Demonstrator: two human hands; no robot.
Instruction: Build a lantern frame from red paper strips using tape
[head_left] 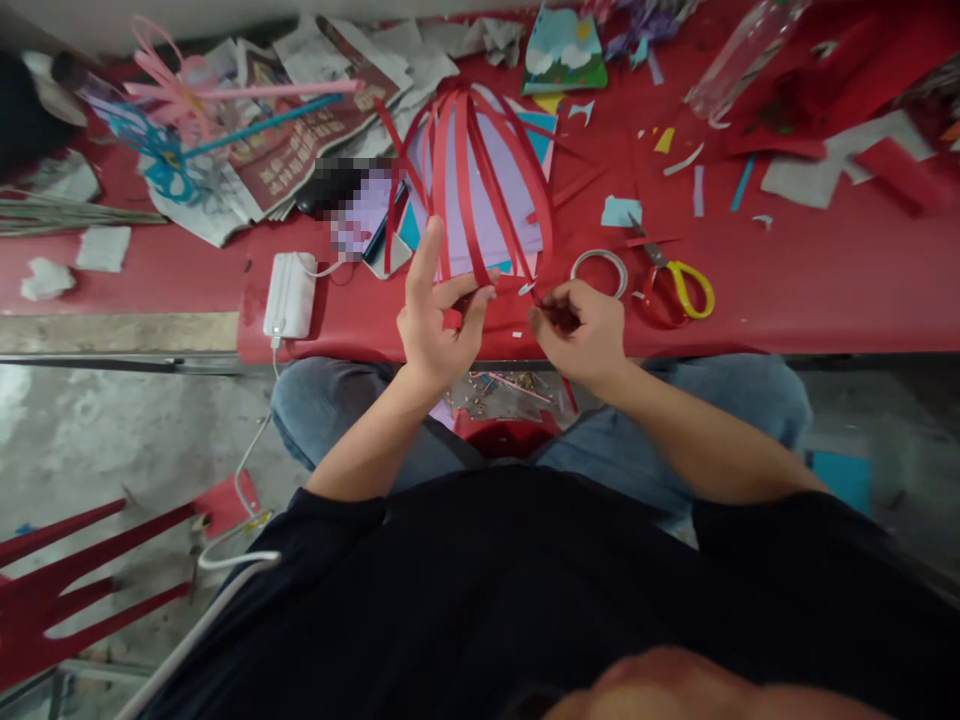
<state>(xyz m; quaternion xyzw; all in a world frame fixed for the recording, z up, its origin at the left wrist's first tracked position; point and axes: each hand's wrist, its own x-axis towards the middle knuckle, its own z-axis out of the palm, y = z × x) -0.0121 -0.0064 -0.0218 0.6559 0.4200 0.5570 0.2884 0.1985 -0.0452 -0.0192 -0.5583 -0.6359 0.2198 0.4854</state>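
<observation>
Long red paper strips [465,195] fan out from a common top and curve down toward me, like the ribs of a lantern. They lie over purple and blue paper sheets [491,170]. My left hand [439,325] pinches the lower end of one strip between thumb and a finger, while its index finger points up. Close by on the right, my right hand [581,325] is closed on the end of another red strip, its fingers curled and partly hiding it. A roll of white tape [600,255] lies just behind the right hand.
Yellow-handled scissors [694,290] lie right of my right hand. A white power bank [291,295] with a cable sits at left, near a phone [388,255]. Behind are newspapers [300,150], pink and blue craft flowers [161,165], paper scraps and a plastic bottle [739,65].
</observation>
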